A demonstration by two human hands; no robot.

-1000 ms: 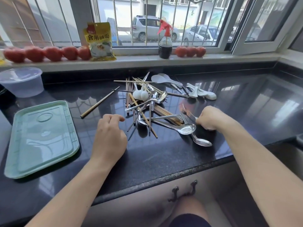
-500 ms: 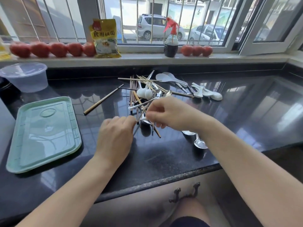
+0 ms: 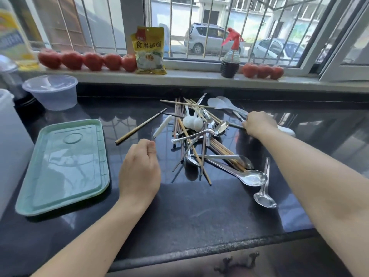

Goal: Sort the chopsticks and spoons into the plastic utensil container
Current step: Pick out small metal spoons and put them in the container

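Note:
A tangled pile of wooden chopsticks and metal spoons (image 3: 199, 144) lies mid-counter, with two white spoons (image 3: 192, 121) on top. My left hand (image 3: 139, 168) sits left of the pile, its curled fingertips pinching the lower end of a white spoon (image 3: 162, 126). My right hand (image 3: 258, 124) reaches to the pile's far right and curls over another white spoon (image 3: 288, 131), which sticks out from under it. A lone chopstick (image 3: 139, 129) lies apart on the left. The green plastic tray (image 3: 60, 168) rests flat at the left, with nothing in it.
On the black counter (image 3: 199, 216), a large metal spoon (image 3: 253, 177) and a small one (image 3: 264, 198) lie near the front right. White paddles (image 3: 221, 103) lie behind the pile. A clear tub (image 3: 52, 90) and a translucent box (image 3: 8, 148) stand left. Tomatoes (image 3: 91, 60), a yellow packet (image 3: 149, 50) and a spray bottle (image 3: 229, 56) line the sill.
My right hand went from the front right to my left hand, then out to the white spoons at the far right. A white spoon now shows at my left fingertips.

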